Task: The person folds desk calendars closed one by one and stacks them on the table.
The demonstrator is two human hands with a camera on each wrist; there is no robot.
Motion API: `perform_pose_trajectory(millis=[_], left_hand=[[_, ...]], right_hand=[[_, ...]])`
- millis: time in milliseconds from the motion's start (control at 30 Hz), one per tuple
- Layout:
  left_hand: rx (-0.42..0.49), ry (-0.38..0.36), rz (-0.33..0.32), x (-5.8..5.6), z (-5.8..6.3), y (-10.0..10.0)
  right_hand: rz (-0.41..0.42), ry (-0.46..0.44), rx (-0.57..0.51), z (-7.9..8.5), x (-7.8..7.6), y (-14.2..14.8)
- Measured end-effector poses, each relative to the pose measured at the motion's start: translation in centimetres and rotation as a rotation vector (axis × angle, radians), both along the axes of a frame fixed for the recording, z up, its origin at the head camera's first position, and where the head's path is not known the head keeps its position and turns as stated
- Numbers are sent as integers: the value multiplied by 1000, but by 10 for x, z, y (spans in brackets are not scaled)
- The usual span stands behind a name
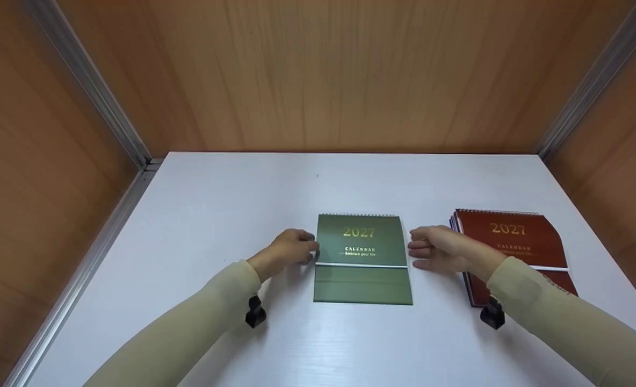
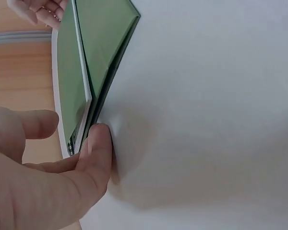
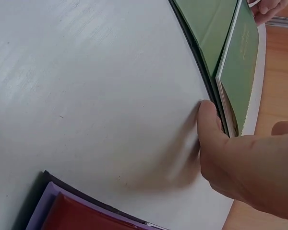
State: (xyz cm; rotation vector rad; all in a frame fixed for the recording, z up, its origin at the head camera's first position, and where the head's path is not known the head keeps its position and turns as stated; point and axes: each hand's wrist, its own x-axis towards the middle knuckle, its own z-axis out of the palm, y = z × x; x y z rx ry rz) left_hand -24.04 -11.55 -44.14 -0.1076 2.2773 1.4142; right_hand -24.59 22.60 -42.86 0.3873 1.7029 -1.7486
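A green 2027 desk calendar point(image 1: 362, 285) lies flat on the white table, its spiral binding along the far edge. At its left side is my left hand point(image 1: 290, 248), with loosely bent fingers at the calendar's edge; in the left wrist view a fingertip point(image 2: 100, 136) meets that edge. My right hand point(image 1: 444, 248) stands along the right side, fingers fairly straight and pointing toward the calendar. A small gap shows there in the head view, while the right wrist view has a fingertip point(image 3: 207, 112) close against the edge. Neither hand grips it.
To the right, a red 2027 calendar point(image 1: 511, 232) tops a stack, partly behind my right wrist. Purple point(image 3: 38, 206) and dark covers show beneath it. Wooden panels point(image 1: 318, 75) enclose the white table point(image 1: 216, 193) at the back and sides.
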Motion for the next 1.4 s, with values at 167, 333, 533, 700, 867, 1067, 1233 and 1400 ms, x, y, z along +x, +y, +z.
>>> perform_pose_trajectory(millis=[167, 333, 533, 700, 867, 1067, 1233, 1400], left_hand=[[59, -49, 26, 1, 3, 0], [89, -78, 46, 1, 4, 1], [149, -130, 88, 0, 2, 4], [198, -139, 142, 1, -6, 6], [208, -116, 167, 4, -7, 10], [180, -87, 194, 7, -8, 14], [185, -55, 211, 9, -10, 16], [209, -2, 245, 10, -12, 19]], right_hand=[[14, -26, -49, 2, 3, 2], [54, -46, -54, 4, 0, -3], [52, -28, 2, 2, -2, -4], [34, -2, 27, -3, -4, -6], [57, 54, 90, -4, -3, -5], [143, 171, 205, -4, 4, -8], [167, 241, 320, -2, 8, -15], [149, 302, 372, -2, 10, -21]])
